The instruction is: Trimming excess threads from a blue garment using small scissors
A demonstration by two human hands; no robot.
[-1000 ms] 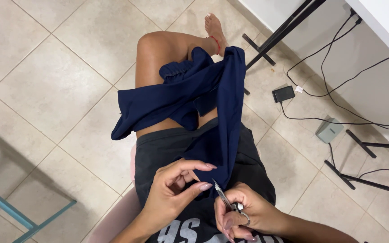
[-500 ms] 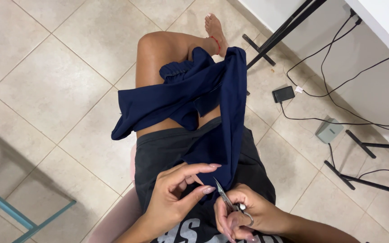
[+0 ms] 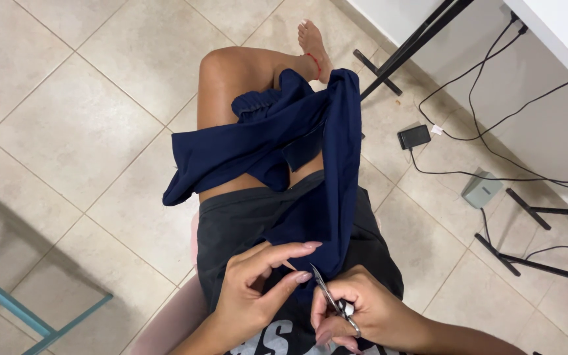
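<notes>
Where the dark navy blue fabric garment point(image 3: 277, 141) hangs over the seated person's bare raised knee and runs down onto the lap, its lower end lies just beyond the fingertips of both hands, its long axis running from knee to lap. At that end of the garment the right hand point(image 3: 363, 312), fingers curled tight around them, holds small slim silver metal scissors point(image 3: 330, 299) whose tips point up toward the cloth. Just to the left of that end, the left hand point(image 3: 258, 289) has its thumb and forefinger pinched together beside the scissor tips. Beyond the garment lie the beige floor tiles point(image 3: 67, 131), black cables point(image 3: 481, 118) and a small black box point(image 3: 414, 137).
</notes>
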